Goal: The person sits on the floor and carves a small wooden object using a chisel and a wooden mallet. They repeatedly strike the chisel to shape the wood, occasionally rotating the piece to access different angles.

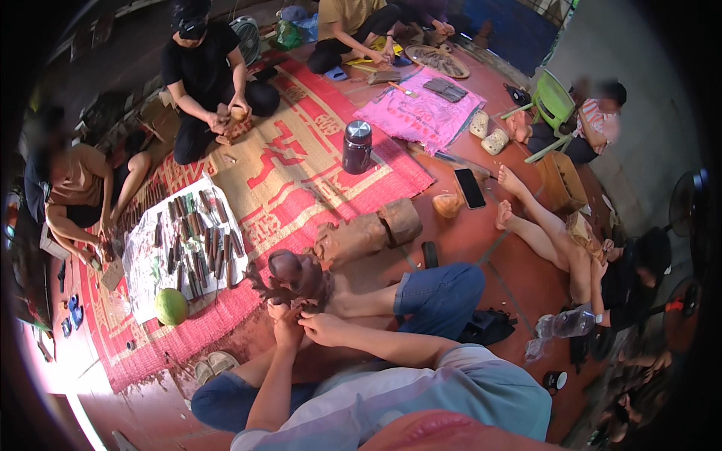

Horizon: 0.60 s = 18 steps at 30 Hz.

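A dark brown wood carving (pixel 295 272) with rounded forms and branching parts on its left side rests by my bent legs, against a lighter carved log (pixel 365 234). At the carving's near edge, my left hand (pixel 286 328) is closed, its fingers against the wood. Close beside it, my right hand (pixel 323 329) is closed too, fingertips pinched toward the left hand. Whatever the right fingers hold is hidden or too small to name. My bare foot and shin lie just right of the carving.
Many wooden-handled carving tools lie on a white cloth (pixel 135 263), beside a green melon (pixel 171 307). A dark flask (pixel 357 147) stands on the red patterned mat (pixel 301 188). A phone (pixel 470 189) and a wood piece (pixel 447 205) lie right. Several people sit around, some working with their hands.
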Each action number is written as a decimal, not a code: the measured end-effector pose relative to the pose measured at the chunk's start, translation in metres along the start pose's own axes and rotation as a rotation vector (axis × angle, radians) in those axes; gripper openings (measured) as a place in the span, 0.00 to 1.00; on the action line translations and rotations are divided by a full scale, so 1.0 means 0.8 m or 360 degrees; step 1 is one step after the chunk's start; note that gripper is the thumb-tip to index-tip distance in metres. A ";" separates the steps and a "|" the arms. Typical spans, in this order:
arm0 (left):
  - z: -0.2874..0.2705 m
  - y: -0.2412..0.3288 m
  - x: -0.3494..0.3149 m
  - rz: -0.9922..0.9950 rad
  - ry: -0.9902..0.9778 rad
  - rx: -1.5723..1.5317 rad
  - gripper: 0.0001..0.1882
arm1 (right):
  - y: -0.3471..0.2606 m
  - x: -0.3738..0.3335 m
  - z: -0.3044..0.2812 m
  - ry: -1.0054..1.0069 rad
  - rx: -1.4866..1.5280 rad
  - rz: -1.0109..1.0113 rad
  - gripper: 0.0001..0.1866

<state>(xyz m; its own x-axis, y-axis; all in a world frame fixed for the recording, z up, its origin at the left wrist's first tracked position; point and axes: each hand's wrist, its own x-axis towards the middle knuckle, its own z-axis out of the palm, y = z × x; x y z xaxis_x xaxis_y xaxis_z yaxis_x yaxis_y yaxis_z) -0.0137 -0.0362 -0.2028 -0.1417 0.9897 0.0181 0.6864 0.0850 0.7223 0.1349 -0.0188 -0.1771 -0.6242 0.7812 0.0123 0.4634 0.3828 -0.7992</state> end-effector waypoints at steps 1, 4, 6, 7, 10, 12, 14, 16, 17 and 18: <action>0.000 0.003 0.002 0.0005 0.0020 -0.0030 0.13 | -0.001 0.000 -0.002 -0.0003 0.0004 -0.0001 0.16; -0.002 0.002 -0.003 -0.0049 -0.0051 0.0050 0.12 | -0.002 -0.002 -0.002 -0.0032 -0.0015 -0.0001 0.15; -0.003 0.001 0.004 -0.0057 -0.0057 0.0050 0.12 | -0.010 0.001 -0.007 -0.0069 -0.0003 0.0013 0.15; -0.006 0.001 -0.001 -0.0068 -0.0072 0.0035 0.12 | -0.015 -0.003 -0.004 -0.0070 0.0041 0.0037 0.15; -0.006 -0.005 0.003 -0.0037 -0.0084 0.0052 0.13 | -0.002 0.000 0.010 0.0076 -0.0015 -0.0015 0.15; -0.006 -0.007 0.003 -0.0029 -0.0084 0.0073 0.13 | -0.007 -0.002 0.004 0.0028 0.0005 0.0044 0.15; -0.007 -0.007 0.004 -0.0055 -0.0084 0.0084 0.13 | -0.003 -0.002 0.010 0.0034 0.0029 0.0056 0.15; -0.008 0.001 0.005 -0.0112 -0.0134 0.0063 0.13 | 0.002 -0.001 0.013 0.0048 0.0049 0.0060 0.15; -0.010 0.004 0.005 -0.0141 -0.0157 0.0053 0.13 | 0.004 -0.001 0.015 0.0060 0.0069 0.0058 0.15; -0.009 0.003 0.007 -0.0157 -0.0161 0.0014 0.13 | 0.003 0.001 0.013 0.0073 0.0081 0.0051 0.14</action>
<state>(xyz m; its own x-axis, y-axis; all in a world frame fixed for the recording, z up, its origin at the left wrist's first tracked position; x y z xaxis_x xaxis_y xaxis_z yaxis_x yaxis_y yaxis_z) -0.0177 -0.0316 -0.1958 -0.1367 0.9830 -0.1225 0.6790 0.1830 0.7109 0.1293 -0.0223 -0.1854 -0.5793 0.8150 0.0127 0.4492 0.3323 -0.8293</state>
